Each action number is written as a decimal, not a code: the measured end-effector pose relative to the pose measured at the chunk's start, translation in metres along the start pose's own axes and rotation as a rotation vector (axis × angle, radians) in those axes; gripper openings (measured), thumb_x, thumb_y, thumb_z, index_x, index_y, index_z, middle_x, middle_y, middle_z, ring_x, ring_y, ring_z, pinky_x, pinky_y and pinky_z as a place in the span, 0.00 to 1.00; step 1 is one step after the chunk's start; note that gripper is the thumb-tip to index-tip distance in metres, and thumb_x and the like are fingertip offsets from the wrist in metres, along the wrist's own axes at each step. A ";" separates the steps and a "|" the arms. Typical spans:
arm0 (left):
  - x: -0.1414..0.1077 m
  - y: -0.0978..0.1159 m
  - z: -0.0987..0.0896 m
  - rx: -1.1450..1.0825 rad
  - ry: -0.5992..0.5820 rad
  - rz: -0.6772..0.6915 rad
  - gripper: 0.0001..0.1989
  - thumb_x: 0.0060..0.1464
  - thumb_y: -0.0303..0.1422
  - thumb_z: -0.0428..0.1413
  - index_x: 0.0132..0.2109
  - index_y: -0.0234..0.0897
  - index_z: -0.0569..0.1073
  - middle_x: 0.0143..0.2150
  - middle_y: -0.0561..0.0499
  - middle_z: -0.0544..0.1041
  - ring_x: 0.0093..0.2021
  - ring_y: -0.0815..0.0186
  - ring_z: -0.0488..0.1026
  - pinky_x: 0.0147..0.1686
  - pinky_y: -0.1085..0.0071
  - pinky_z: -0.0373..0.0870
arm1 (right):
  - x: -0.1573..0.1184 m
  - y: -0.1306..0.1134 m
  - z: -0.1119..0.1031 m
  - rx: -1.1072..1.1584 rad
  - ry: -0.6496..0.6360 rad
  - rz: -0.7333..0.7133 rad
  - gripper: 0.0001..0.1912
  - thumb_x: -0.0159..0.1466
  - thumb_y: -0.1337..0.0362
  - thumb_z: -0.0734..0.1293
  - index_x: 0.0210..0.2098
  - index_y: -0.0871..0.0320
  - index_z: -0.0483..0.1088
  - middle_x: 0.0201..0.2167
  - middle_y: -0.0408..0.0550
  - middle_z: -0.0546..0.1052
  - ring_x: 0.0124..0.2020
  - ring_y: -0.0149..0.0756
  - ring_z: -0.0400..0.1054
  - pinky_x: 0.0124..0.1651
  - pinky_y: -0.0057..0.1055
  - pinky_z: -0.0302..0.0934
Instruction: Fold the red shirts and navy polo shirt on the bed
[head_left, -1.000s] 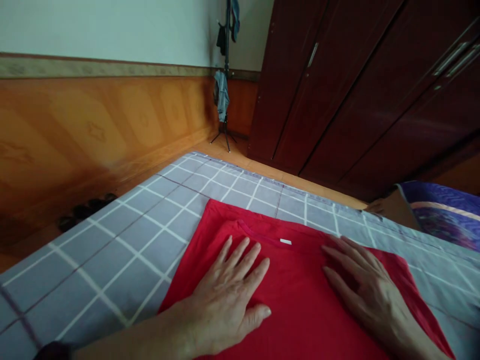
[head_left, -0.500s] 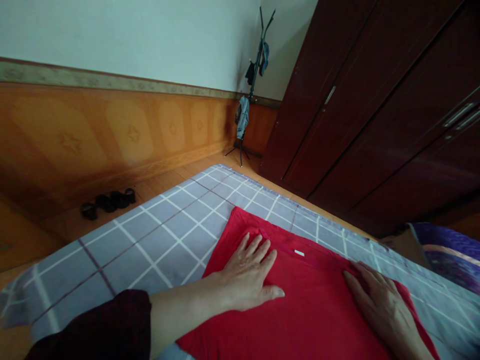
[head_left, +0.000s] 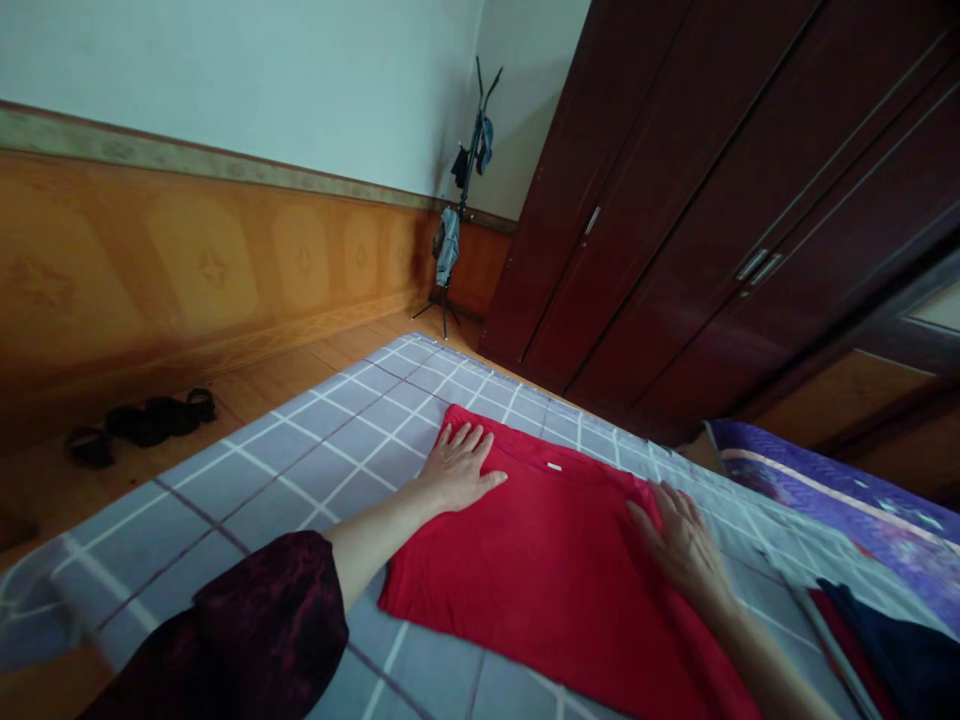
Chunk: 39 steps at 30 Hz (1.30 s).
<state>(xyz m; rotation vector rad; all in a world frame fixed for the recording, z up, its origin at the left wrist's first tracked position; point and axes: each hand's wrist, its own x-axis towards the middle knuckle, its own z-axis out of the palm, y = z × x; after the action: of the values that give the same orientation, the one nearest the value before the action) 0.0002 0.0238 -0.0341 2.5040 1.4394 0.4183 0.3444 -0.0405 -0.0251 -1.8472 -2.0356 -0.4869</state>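
A red garment (head_left: 555, 560) lies spread over a grey checked sheet (head_left: 300, 450), with a small white label (head_left: 553, 466) near its far edge. My left hand (head_left: 459, 468) rests flat on the garment's far left corner, fingers spread. On the far right part of the cloth lies my right hand (head_left: 684, 540), its fingers extended and the thumb apart. Neither hand grips the fabric.
Dark folded clothes (head_left: 892, 640) lie at the right on the bed. Behind them is a purple patterned cover (head_left: 840, 500). A dark red wardrobe (head_left: 675, 220), a coat rack (head_left: 469, 170) and black shoes (head_left: 154, 420) stand beyond the bed.
Both hands have moved outward and farther up the garment, toward its far corners. The view has shifted right, bringing the dark folded clothes and more of the purple cover into sight.
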 end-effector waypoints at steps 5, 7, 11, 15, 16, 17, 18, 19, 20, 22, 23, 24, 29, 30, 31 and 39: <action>-0.007 0.020 -0.008 0.031 0.022 -0.001 0.34 0.61 0.49 0.41 0.66 0.30 0.52 0.68 0.37 0.49 0.67 0.46 0.42 0.62 0.45 0.38 | -0.056 -0.094 -0.053 0.137 -0.075 -0.208 0.28 0.66 0.54 0.58 0.62 0.62 0.55 0.64 0.60 0.56 0.65 0.49 0.48 0.60 0.51 0.54; -0.017 0.041 -0.010 0.042 0.019 0.115 0.30 0.62 0.43 0.41 0.66 0.31 0.50 0.68 0.38 0.48 0.68 0.48 0.40 0.63 0.45 0.37 | -0.068 -0.133 -0.062 0.174 -0.151 -0.267 0.27 0.66 0.58 0.58 0.62 0.60 0.55 0.64 0.58 0.55 0.65 0.47 0.47 0.61 0.49 0.54; -0.043 0.076 -0.005 0.052 -0.106 0.362 0.28 0.60 0.30 0.40 0.67 0.31 0.48 0.69 0.42 0.46 0.69 0.56 0.37 0.64 0.51 0.38 | -0.069 -0.172 -0.060 0.224 -0.268 -0.237 0.28 0.64 0.65 0.58 0.63 0.67 0.55 0.64 0.61 0.56 0.66 0.47 0.45 0.64 0.48 0.49; -0.049 0.078 0.003 0.066 -0.195 0.334 0.29 0.62 0.39 0.41 0.66 0.30 0.51 0.69 0.41 0.48 0.68 0.54 0.40 0.64 0.48 0.39 | -0.079 -0.136 -0.054 0.178 -0.381 -0.146 0.33 0.65 0.53 0.59 0.64 0.65 0.52 0.65 0.59 0.53 0.66 0.48 0.43 0.64 0.49 0.46; -0.047 0.075 0.003 0.067 -0.192 0.328 0.30 0.62 0.42 0.41 0.66 0.31 0.52 0.69 0.41 0.47 0.68 0.52 0.40 0.64 0.47 0.38 | -0.087 -0.116 -0.055 0.140 -0.380 -0.093 0.34 0.65 0.50 0.58 0.64 0.65 0.52 0.65 0.59 0.52 0.66 0.48 0.43 0.64 0.50 0.46; -0.045 0.072 0.004 0.069 -0.189 0.325 0.32 0.61 0.45 0.42 0.66 0.31 0.52 0.69 0.41 0.47 0.68 0.51 0.40 0.63 0.46 0.38 | -0.098 -0.094 -0.056 0.095 -0.364 -0.027 0.35 0.66 0.48 0.56 0.64 0.64 0.51 0.65 0.58 0.53 0.66 0.48 0.42 0.64 0.50 0.46; -0.043 0.071 0.003 0.071 -0.188 0.326 0.32 0.61 0.47 0.42 0.66 0.32 0.52 0.69 0.41 0.46 0.68 0.51 0.39 0.63 0.45 0.38 | -0.110 -0.070 -0.057 0.047 -0.340 0.039 0.35 0.66 0.47 0.56 0.64 0.63 0.51 0.65 0.59 0.53 0.66 0.48 0.43 0.64 0.51 0.46; -0.042 0.069 0.003 0.073 -0.188 0.328 0.32 0.61 0.47 0.42 0.66 0.33 0.53 0.68 0.41 0.46 0.68 0.51 0.39 0.63 0.45 0.38 | -0.122 -0.047 -0.059 0.004 -0.309 0.109 0.34 0.66 0.47 0.55 0.64 0.63 0.52 0.65 0.59 0.54 0.66 0.48 0.44 0.63 0.51 0.46; -0.041 0.069 0.002 0.076 -0.189 0.331 0.32 0.61 0.47 0.42 0.66 0.33 0.53 0.68 0.40 0.46 0.68 0.51 0.39 0.63 0.44 0.38 | -0.134 -0.027 -0.061 -0.032 -0.284 0.167 0.33 0.66 0.48 0.55 0.64 0.62 0.52 0.64 0.60 0.55 0.65 0.48 0.45 0.63 0.53 0.47; -0.043 0.071 0.001 0.078 -0.194 0.333 0.32 0.61 0.47 0.42 0.66 0.33 0.52 0.68 0.39 0.46 0.68 0.50 0.39 0.62 0.43 0.39 | -0.151 0.001 -0.064 -0.091 -0.226 0.259 0.33 0.66 0.49 0.56 0.64 0.62 0.53 0.62 0.61 0.58 0.64 0.50 0.50 0.61 0.53 0.50; -0.046 0.072 0.001 0.075 -0.195 0.345 0.33 0.61 0.48 0.43 0.66 0.33 0.52 0.68 0.39 0.45 0.68 0.50 0.39 0.62 0.43 0.39 | -0.155 0.006 -0.067 -0.111 -0.194 0.281 0.33 0.65 0.49 0.57 0.64 0.62 0.53 0.62 0.62 0.59 0.63 0.52 0.51 0.60 0.54 0.52; -0.051 0.074 0.000 0.071 -0.195 0.370 0.33 0.61 0.48 0.43 0.67 0.34 0.51 0.68 0.39 0.45 0.68 0.51 0.39 0.63 0.44 0.40 | -0.155 0.004 -0.069 -0.120 -0.165 0.282 0.33 0.65 0.50 0.58 0.63 0.62 0.53 0.61 0.63 0.60 0.63 0.52 0.52 0.59 0.55 0.52; -0.080 0.063 0.003 0.081 -0.135 0.593 0.31 0.62 0.48 0.43 0.67 0.45 0.45 0.69 0.49 0.46 0.68 0.56 0.43 0.63 0.50 0.45 | -0.120 -0.087 -0.086 0.043 -0.251 0.058 0.30 0.65 0.59 0.59 0.64 0.62 0.52 0.65 0.61 0.52 0.66 0.48 0.43 0.63 0.52 0.48; -0.085 0.057 0.004 0.098 -0.107 0.616 0.31 0.62 0.48 0.43 0.67 0.47 0.44 0.69 0.50 0.47 0.68 0.56 0.45 0.63 0.51 0.47 | -0.110 -0.112 -0.087 0.101 -0.316 -0.002 0.30 0.65 0.60 0.60 0.64 0.63 0.51 0.66 0.61 0.49 0.67 0.48 0.40 0.64 0.51 0.46; -0.089 0.051 0.005 0.118 -0.069 0.628 0.31 0.61 0.49 0.43 0.67 0.47 0.44 0.68 0.50 0.49 0.67 0.56 0.47 0.62 0.52 0.49 | -0.100 -0.134 -0.088 0.163 -0.375 -0.057 0.32 0.64 0.60 0.61 0.65 0.63 0.50 0.66 0.60 0.48 0.67 0.48 0.38 0.64 0.50 0.45; -0.103 0.014 0.002 0.221 0.224 0.647 0.32 0.60 0.50 0.46 0.67 0.48 0.48 0.65 0.53 0.59 0.61 0.58 0.62 0.57 0.63 0.59 | -0.073 -0.134 -0.064 0.265 -0.493 -0.091 0.38 0.65 0.44 0.56 0.66 0.59 0.46 0.67 0.55 0.47 0.67 0.45 0.38 0.67 0.48 0.38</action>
<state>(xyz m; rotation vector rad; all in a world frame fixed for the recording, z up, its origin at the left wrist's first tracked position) -0.0371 -0.0728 -0.0455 3.1606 0.7202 0.6951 0.2194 -0.1472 -0.0062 -1.8432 -2.3573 0.2398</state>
